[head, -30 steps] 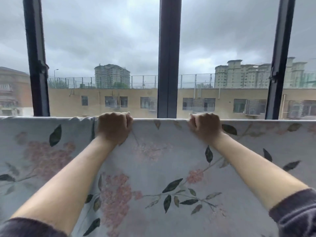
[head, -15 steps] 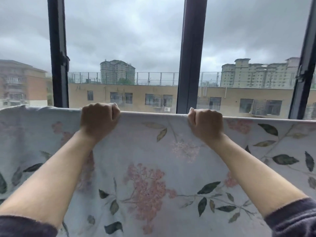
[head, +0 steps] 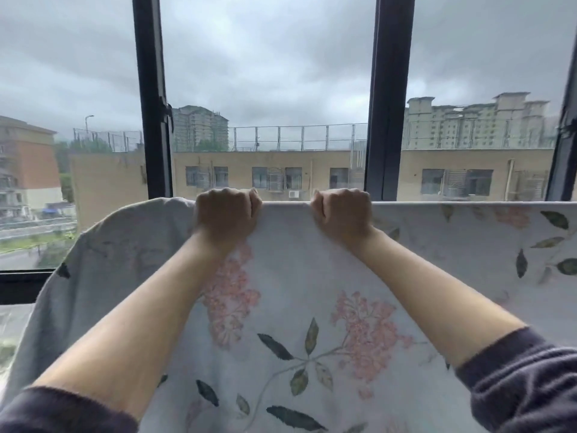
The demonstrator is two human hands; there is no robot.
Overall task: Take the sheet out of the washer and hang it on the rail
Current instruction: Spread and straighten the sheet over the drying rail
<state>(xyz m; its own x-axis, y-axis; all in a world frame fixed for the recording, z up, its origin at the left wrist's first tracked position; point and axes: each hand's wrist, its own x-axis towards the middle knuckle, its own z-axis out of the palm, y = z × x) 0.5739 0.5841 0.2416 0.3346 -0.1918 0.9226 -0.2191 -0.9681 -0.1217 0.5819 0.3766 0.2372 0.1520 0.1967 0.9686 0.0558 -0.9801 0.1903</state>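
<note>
1. Where the room meets the outdoors, a tall window with dark metal frames (head: 387,98) fills the background. Through its glass, tan and beige apartment blocks (head: 281,173) stand under a heavy grey sky (head: 265,57).
2. A pale grey fabric sheet printed with pink flower clusters and dark green leaves (head: 296,276) hangs across the lower half of the view, in front of the window. Its top edge runs straight and level to the right; whatever carries it is hidden under the cloth.
3. Left of the hands, that edge drops away in a slack, rounded curve.
4. The left hand (head: 226,217) is curled into a fist over the top edge, knuckles up, gripping the cloth.
5. The right hand (head: 342,214) is near it but apart, gripping the same edge in the same way. Its fingertips wrap out of sight.
6. Both forearms are bare and lie in front of the sheet. Dark knitted sleeves (head: 524,379) cover the arms near the elbows.
7. The cloth appears soft and matte, lightly creased beneath the right hand.
</note>
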